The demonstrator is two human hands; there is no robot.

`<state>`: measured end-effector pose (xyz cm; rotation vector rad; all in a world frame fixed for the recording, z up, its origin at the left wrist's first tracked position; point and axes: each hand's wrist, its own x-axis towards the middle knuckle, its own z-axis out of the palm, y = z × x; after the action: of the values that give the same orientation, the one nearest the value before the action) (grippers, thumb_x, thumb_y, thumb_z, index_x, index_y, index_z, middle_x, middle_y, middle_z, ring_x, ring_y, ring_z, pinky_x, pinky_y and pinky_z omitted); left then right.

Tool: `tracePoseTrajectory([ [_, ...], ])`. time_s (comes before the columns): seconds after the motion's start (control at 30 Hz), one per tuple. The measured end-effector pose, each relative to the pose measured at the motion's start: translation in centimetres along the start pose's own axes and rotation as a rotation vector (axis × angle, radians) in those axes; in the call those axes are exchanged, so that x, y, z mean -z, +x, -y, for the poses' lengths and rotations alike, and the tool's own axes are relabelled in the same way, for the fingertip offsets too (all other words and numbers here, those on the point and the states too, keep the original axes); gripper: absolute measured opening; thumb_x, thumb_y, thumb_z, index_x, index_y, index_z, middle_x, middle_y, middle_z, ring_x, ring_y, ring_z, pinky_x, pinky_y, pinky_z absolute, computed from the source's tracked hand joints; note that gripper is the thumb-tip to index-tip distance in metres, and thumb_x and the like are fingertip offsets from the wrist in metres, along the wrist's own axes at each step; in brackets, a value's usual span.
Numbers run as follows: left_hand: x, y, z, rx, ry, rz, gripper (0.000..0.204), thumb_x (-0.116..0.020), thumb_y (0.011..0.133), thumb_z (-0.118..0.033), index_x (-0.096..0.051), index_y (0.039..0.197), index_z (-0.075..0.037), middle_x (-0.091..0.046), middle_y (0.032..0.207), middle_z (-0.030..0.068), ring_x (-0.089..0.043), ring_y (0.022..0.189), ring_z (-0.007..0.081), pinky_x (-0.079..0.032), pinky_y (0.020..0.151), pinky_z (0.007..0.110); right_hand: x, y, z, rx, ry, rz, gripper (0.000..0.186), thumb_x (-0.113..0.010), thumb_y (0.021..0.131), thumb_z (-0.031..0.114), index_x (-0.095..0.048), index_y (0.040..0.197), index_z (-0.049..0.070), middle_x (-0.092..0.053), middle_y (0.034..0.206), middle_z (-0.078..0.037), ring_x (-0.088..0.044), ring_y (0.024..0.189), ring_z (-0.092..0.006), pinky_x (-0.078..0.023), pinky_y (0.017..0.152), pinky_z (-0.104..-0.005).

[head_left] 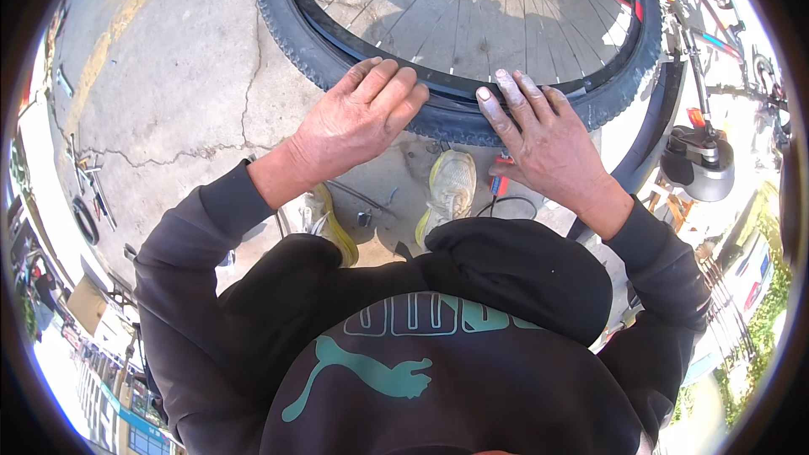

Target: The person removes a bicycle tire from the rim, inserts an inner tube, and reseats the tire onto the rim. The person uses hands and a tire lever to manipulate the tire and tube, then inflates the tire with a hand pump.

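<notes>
A bicycle wheel lies tilted before me, its knobby black tyre (455, 125) around a dark rim (581, 84) with thin spokes. Part of the tyre stands apart from the rim along the near left side. My left hand (366, 114) is closed, its fingers curled over the tyre's near edge, hiding what lies beneath them. To its right, my right hand (543, 131) rests with spread fingers across tyre and rim. Whitish dust marks its fingertips. Below the right palm, a small red object (500, 181) with a thin dark cable shows, partly covered by the hand.
My shoes (452, 185) stand on cracked concrete just below the wheel. Several tools (97, 190) lie on the ground at far left. A dark bicycle saddle (698, 164) is at right, near bicycle frames (716, 42). Another black curved band (657, 131) extends behind my right forearm.
</notes>
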<state>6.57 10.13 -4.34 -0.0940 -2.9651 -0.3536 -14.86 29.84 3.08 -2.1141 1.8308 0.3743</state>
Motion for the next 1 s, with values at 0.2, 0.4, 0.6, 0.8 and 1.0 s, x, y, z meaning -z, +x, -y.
tracePoseTrajectory([
  [0.2, -2.9, -1.4, 0.5, -0.087, 0.236, -0.097, 0.057, -0.063, 0.093, -0.020, -0.051, 0.147, -0.009, -0.053, 0.151, 0.0161, -0.056, 0.135, 0.0329, -0.049, 0.109, 0.045, -2.4, -0.3, 0.6, 0.026, -0.364, -0.181, 0.054, -0.055, 0.096, 0.018, -0.052, 0.143, -0.009, -0.060, 0.140, -0.023, -0.059, 0.130, -0.0341, -0.052, 0.099, -0.0422],
  [0.4, -2.4, -1.4, 1.0, -0.080, 0.220, -0.067, 0.060, -0.062, 0.093, -0.021, -0.049, 0.150, -0.009, -0.051, 0.153, 0.0151, -0.053, 0.138, 0.0325, -0.048, 0.110, 0.046, -1.9, -2.6, -1.2, -0.082, -0.196, -0.245, 0.059, -0.060, 0.091, 0.014, -0.050, 0.148, 0.002, -0.051, 0.149, -0.020, -0.052, 0.137, -0.0325, -0.045, 0.110, -0.0440],
  [0.6, -1.4, -0.6, 0.7, -0.108, 0.199, -0.058, 0.059, -0.061, 0.088, -0.014, -0.051, 0.145, 0.000, -0.052, 0.153, 0.0165, -0.057, 0.134, 0.0313, -0.048, 0.109, 0.045, -2.8, -5.4, -2.2, -0.234, -0.143, -0.276, 0.058, -0.061, 0.089, 0.014, -0.051, 0.145, 0.005, -0.057, 0.133, -0.016, -0.057, 0.129, -0.0316, -0.045, 0.109, -0.0415],
  [0.8, -2.8, 1.6, -0.5, -0.189, 0.056, -0.138, 0.061, -0.064, 0.081, -0.005, -0.055, 0.141, 0.000, -0.056, 0.147, 0.0206, -0.060, 0.129, 0.0370, -0.051, 0.105, 0.046, -0.9, -4.2, -2.8, -0.170, -0.028, -0.217, 0.049, -0.075, 0.074, 0.009, -0.059, 0.121, 0.003, -0.062, 0.121, -0.014, -0.060, 0.118, -0.0320, -0.048, 0.102, -0.0424],
  [1.0, -1.7, 2.2, -0.5, -0.193, -0.093, -0.109, 0.062, -0.062, 0.079, -0.002, -0.054, 0.141, 0.001, -0.056, 0.147, 0.0228, -0.059, 0.131, 0.0395, -0.049, 0.108, 0.047, -1.8, -5.6, -2.2, -0.180, -0.084, -0.404, 0.039, -0.068, 0.080, 0.006, -0.061, 0.118, 0.005, -0.061, 0.114, -0.012, -0.058, 0.120, -0.0314, -0.048, 0.102, -0.0428],
])
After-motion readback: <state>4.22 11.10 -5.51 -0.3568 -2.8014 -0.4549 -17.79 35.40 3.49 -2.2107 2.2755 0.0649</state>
